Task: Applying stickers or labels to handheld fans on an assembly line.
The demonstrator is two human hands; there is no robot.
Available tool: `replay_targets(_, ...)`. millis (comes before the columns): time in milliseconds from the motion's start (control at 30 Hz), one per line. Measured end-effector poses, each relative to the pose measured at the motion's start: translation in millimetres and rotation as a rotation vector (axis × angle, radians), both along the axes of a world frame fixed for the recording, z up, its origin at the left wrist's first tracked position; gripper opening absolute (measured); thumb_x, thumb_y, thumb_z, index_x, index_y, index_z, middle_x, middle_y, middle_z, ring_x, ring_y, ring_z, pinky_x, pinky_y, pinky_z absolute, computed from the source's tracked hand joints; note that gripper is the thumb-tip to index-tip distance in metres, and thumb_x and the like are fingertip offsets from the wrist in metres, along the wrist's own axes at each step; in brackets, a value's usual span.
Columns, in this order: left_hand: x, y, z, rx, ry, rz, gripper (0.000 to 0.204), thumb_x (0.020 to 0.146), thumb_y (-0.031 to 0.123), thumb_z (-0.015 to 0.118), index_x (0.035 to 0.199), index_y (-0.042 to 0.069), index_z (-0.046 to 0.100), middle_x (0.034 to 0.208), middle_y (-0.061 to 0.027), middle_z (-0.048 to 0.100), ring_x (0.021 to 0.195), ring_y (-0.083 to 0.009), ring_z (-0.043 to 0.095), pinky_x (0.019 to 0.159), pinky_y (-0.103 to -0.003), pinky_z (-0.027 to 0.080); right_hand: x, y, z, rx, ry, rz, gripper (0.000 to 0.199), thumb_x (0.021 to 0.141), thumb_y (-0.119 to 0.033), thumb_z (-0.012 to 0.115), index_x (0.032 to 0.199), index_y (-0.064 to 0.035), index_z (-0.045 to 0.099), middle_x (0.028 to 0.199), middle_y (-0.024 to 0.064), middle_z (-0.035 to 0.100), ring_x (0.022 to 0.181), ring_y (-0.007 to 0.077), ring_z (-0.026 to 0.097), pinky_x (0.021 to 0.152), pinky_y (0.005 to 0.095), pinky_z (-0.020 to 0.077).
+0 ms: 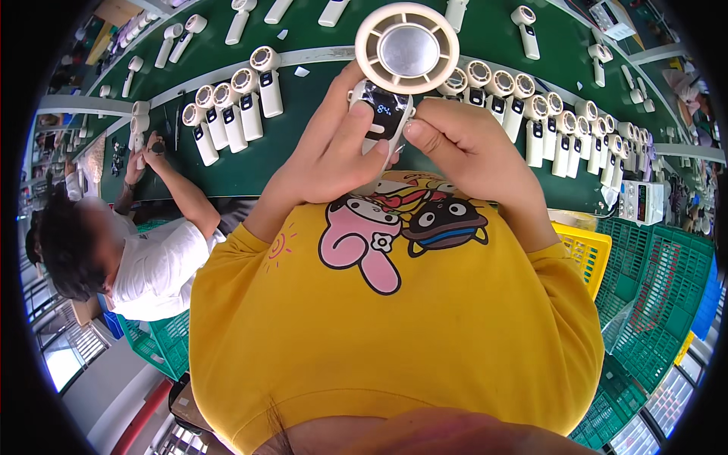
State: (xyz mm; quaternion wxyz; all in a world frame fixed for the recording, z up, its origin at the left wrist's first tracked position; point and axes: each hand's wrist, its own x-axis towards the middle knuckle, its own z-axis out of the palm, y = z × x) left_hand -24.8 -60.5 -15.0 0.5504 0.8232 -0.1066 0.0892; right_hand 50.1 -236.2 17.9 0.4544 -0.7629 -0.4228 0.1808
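Cream fan (408,47), display (387,106) lit, seems mid-handling in the closed left hand (326,155), right hand (474,144) curled against it, hold unclear; other fans (249,114) on the counter (299,106) may be done

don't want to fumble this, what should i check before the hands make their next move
1. Fan held in left hand: ok.
2. Display lit: ok.
3. Right hand at the fan's side: ok.
4. Blades turning: cannot tell, none visible.
5. Table free of scraps: not ok, white scrap there.
6. Co-worker's hands apart from this fan: ok.
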Motion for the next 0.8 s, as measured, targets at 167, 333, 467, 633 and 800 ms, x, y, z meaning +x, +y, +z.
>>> replay_targets(167,3.7,-2.6,-1.4,-0.544,0.014,-0.21,0.064,0.07,-0.005,0.04,0.131,-0.002,0.022,0.105,-0.0155,0.052,0.071,-0.0184,0.056,0.062,-0.023,0.045,-0.2,-2.3,10.6,-0.019,-0.033,-0.032,0.011,0.084,-0.011,0.054,0.084,-0.0025,0.061,0.067,0.0029,0.055,0.055,0.0112,0.041,0.052,0.0228,0.0331)
replay_targets(333,4.2,-2.6,3.9,-0.519,0.094,-0.208,0.063,0.072,-0.006,0.038,0.132,-0.001,0.02,0.103,-0.0161,0.052,0.068,-0.0194,0.055,0.059,-0.025,0.045,-2.1,-5.2,6.9,0.004,0.169,-0.057,0.011,0.083,-0.011,0.055,0.082,-0.0028,0.063,0.065,0.0007,0.055,0.055,0.0081,0.04,0.049,0.0206,0.0318)
replay_targets(467,8.7,-1.1,-0.5,-0.778,0.167,-0.045,0.06,0.075,-0.004,0.041,0.131,0.0,0.022,0.102,-0.0189,0.051,0.064,-0.0207,0.054,0.054,-0.025,0.044,-0.5,-6.1,-6.6,0.058,0.296,-0.062,0.014,0.083,-0.014,0.057,0.079,-0.0033,0.065,0.063,-0.0017,0.054,0.053,0.0062,0.039,0.048,0.019,0.031)
replay_targets(633,6.8,72.9,0.6,-0.906,-0.236,-0.029,0.049,0.084,0.017,0.041,0.124,-0.007,0.028,0.107,-0.0243,0.048,0.069,-0.022,0.053,0.056,-0.03,0.045,-1.0,-3.1,-20.6,-0.031,0.426,-0.191,0.018,0.084,-0.019,0.056,0.081,-0.0039,0.065,0.064,-0.0031,0.054,0.054,0.0062,0.039,0.049,0.0182,0.0308)
replay_targets(800,-53.9,136.3,54.6,-0.506,-0.862,0.41,0.037,0.079,0.024,0.049,0.104,-0.003,0.044,0.1,-0.0182,0.047,0.08,-0.0226,0.052,0.072,-0.031,0.044,-1.0,-2.7,-33.0,-0.129,0.541,-0.273,0.024,0.082,-0.025,0.052,0.081,-0.0043,0.064,0.067,0.0005,0.059,0.056,0.0113,0.048,0.054,0.0229,0.0385)
